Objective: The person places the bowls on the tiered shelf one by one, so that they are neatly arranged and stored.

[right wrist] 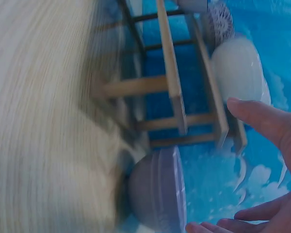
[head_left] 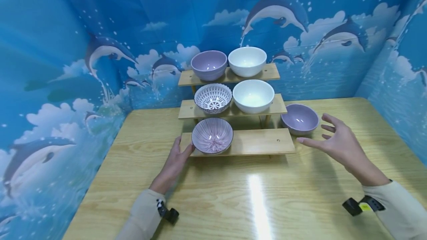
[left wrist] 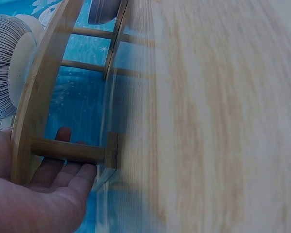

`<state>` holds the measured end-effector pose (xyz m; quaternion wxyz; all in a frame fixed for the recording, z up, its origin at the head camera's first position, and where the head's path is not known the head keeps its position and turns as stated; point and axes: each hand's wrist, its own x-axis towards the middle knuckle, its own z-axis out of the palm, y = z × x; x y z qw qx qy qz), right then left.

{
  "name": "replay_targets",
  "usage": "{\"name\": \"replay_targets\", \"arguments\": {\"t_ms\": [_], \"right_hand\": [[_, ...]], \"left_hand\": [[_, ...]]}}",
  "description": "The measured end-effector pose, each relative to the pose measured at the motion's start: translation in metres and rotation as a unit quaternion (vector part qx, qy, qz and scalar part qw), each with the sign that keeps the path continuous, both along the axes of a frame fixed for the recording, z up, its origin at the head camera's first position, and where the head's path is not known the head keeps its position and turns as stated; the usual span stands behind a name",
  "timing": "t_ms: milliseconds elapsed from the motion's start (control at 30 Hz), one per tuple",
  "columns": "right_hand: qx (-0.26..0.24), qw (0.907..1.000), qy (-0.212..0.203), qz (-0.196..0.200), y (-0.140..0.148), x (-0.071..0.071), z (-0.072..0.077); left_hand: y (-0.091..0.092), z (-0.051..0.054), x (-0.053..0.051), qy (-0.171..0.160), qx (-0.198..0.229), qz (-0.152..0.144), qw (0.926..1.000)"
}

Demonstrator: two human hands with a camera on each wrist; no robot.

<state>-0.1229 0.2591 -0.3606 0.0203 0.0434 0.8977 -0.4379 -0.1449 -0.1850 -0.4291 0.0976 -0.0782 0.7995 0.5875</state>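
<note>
My left hand [head_left: 174, 164] grips the left end of the lowest board of a three-tier wooden stand [head_left: 260, 142]. In the left wrist view its fingers [left wrist: 70, 177] curl beneath the board, beside a round leg [left wrist: 70, 150]. Close to that thumb, a pink-streaked bowl [head_left: 212, 136] sits on the lowest board. To the right of the stand, a purple bowl [head_left: 299, 119] stands on the table. My right hand [head_left: 343, 145] hovers just right of this bowl, thumb and fingers spread apart, holding nothing. The right wrist view shows the same bowl [right wrist: 157, 189] below the hand.
On the middle tier are a black-and-white patterned bowl [head_left: 213, 99] and a white bowl [head_left: 253, 96]. Another purple bowl [head_left: 209, 66] and another white bowl [head_left: 247, 61] occupy the top tier. A blue dolphin-print backdrop [head_left: 200, 10] rises behind the wooden table [head_left: 213, 195].
</note>
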Motion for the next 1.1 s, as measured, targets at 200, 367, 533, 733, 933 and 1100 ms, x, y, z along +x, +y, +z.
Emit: {"name": "replay_targets", "arguments": {"t_ms": [200, 367, 533, 733, 933, 1100], "right_hand": [[0.027, 0.9994, -0.003, -0.022, 0.012, -0.014, -0.013], [0.044, 0.9986, -0.008, -0.029, 0.017, -0.025, -0.024], [0.046, 0.9987, -0.005, -0.023, 0.017, -0.036, -0.034], [0.045, 0.9986, 0.019, -0.019, 0.014, -0.049, -0.044], [0.030, 0.9982, 0.050, -0.014, 0.012, -0.056, -0.052], [0.025, 0.9985, 0.045, -0.018, 0.011, -0.061, -0.054]], "left_hand": [[0.000, 0.000, -0.001, -0.007, -0.004, 0.003, 1.0000], [0.000, 0.000, -0.001, -0.006, -0.004, 0.001, 1.0000], [-0.001, -0.001, 0.000, -0.006, 0.001, -0.001, 1.0000], [-0.001, -0.001, 0.000, -0.008, 0.000, 0.000, 1.0000], [0.000, 0.000, 0.000, -0.009, -0.007, 0.003, 0.9999], [0.000, 0.000, 0.000, -0.002, -0.011, 0.000, 0.9999]]}}
